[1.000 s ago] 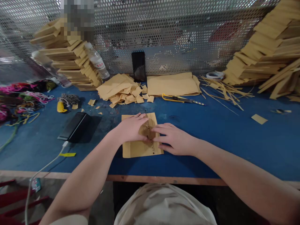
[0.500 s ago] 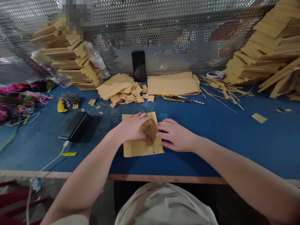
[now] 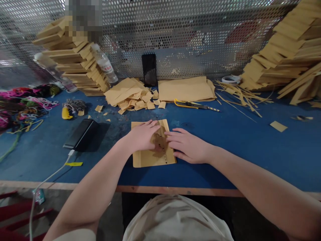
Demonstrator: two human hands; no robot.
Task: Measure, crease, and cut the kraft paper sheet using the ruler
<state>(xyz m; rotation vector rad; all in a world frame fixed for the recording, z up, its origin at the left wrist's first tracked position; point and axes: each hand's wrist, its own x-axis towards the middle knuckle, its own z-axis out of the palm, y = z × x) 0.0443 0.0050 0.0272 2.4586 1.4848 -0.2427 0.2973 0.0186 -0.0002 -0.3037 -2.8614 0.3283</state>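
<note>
One left hand (image 3: 143, 136): ours, laid flat, thumb wide, over the clear ruler (image 3: 160, 143).
One right hand (image 3: 188, 146): fingers slightly parted along the kraft paper (image 3: 148, 159); whether they grip, we cannot tell.
Kraft paper: centre of frame, beneath our ruler.

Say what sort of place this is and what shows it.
Likely a small paper-cutting or craft workshop, judging by the tall stack of brown paper pieces, the utility knife and the thin paper strips on a blue tabletop.
</note>
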